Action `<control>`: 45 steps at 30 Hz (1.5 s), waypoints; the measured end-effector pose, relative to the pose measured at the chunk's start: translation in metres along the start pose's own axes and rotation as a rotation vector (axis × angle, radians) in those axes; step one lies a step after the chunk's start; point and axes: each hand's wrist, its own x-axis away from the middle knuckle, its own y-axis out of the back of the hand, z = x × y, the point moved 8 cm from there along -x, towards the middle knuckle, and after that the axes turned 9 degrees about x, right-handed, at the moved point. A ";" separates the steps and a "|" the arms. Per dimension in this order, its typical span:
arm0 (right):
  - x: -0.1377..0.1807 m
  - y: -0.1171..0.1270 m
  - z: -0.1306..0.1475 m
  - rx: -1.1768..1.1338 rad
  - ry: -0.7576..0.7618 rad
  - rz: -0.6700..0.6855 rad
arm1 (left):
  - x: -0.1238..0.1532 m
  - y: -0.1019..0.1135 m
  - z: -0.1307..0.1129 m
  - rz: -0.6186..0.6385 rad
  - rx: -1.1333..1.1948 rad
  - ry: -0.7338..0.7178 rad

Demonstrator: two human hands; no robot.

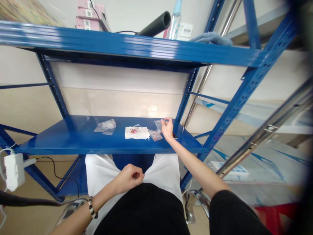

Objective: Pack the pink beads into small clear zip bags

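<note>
My right hand (pixel 167 129) is over the right part of the blue shelf, with thumb and fingers pinched at the edge of a small clear plastic bag (pixel 158 125). Just below it lies another clear bag (pixel 156 135) with small reddish bits inside. A small dark item, partly covered by my right wrist, sits beside it. Left of these bags is a white cloth pouch (pixel 137 132) with a pink-red print and a drawstring. My left hand (pixel 130 178) is above my lap, its fingers curled and closed against the thumb; anything inside is hidden.
Several flat clear bags (pixel 106 126) lie on the left of the blue shelf (pixel 80 137). Overhead, an upper shelf (pixel 122 44) carries pink boxes, a black tube (pixel 156 24), a spray bottle and a blue cloth. Blue posts and a metal pole (pixel 264 133) stand to the right.
</note>
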 end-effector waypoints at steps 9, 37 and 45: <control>0.012 -0.028 0.041 0.429 0.323 0.016 | 0.005 -0.001 -0.003 0.035 -0.174 -0.031; 0.141 -0.270 0.202 0.356 0.615 0.732 | -0.004 -0.005 0.019 0.193 -0.631 -0.077; 0.132 -0.238 0.208 0.231 0.634 0.600 | -0.001 -0.017 0.029 0.236 -0.618 -0.088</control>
